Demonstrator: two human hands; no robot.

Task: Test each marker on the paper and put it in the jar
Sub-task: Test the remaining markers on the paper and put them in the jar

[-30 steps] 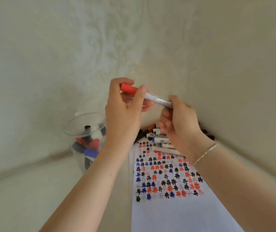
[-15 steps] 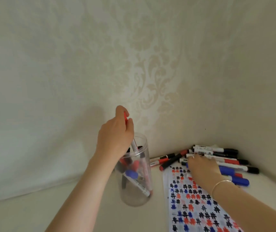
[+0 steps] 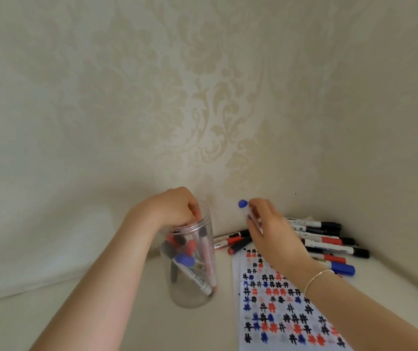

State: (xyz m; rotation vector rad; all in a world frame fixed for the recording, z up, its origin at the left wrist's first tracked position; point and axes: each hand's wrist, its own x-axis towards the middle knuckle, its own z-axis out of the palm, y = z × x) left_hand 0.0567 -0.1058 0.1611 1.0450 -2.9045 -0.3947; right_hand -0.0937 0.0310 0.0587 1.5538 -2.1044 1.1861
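Observation:
A clear plastic jar point(image 3: 192, 297) stands left of the paper and holds several markers. My left hand point(image 3: 175, 209) is at the jar's mouth with its fingertips curled inside, still on the top end of a red marker point(image 3: 209, 264) that stands along the jar's right wall. My right hand point(image 3: 271, 234) is raised over the top of the paper and grips a blue-capped marker point(image 3: 242, 204), cap pointing up and left. The white paper point(image 3: 278, 307) is covered with black, red and blue hash marks.
A pile of loose markers point(image 3: 329, 239) with black, red and blue caps lies in the corner behind and right of the paper. Patterned walls close the surface in at the back and on the right.
My left hand has lowered the red marker down into the jar. My right hand has picked a blue-capped marker out of the pile and lifted it.

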